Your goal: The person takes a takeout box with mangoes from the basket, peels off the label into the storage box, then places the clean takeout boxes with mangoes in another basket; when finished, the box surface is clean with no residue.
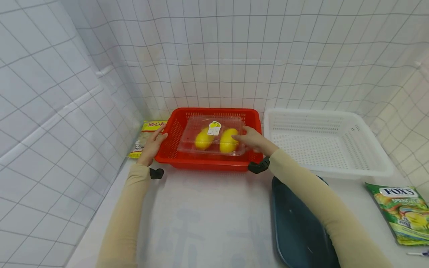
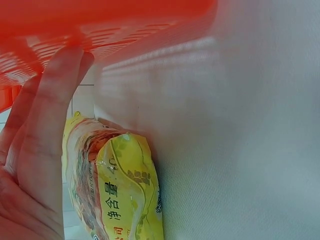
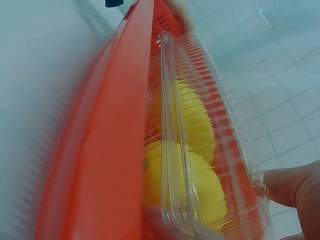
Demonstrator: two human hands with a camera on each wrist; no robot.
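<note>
A clear plastic clamshell box with two yellow lemon-like fruits and a label on its lid lies inside the red basket. My right hand grips the box's right end, thumb on the lid; its other fingers are partly hidden. The right wrist view shows the box close to the basket's rim. Against the basket's left outer side rests my left hand, fingers fairly straight in the left wrist view. Beside that hand is a yellow food packet.
To the right of the red basket stands a white basket. A dark blue tray lies partly beneath my right forearm. At the far right are a green Fox's bag and a small pen-like item. Grid-patterned cloth surrounds the table.
</note>
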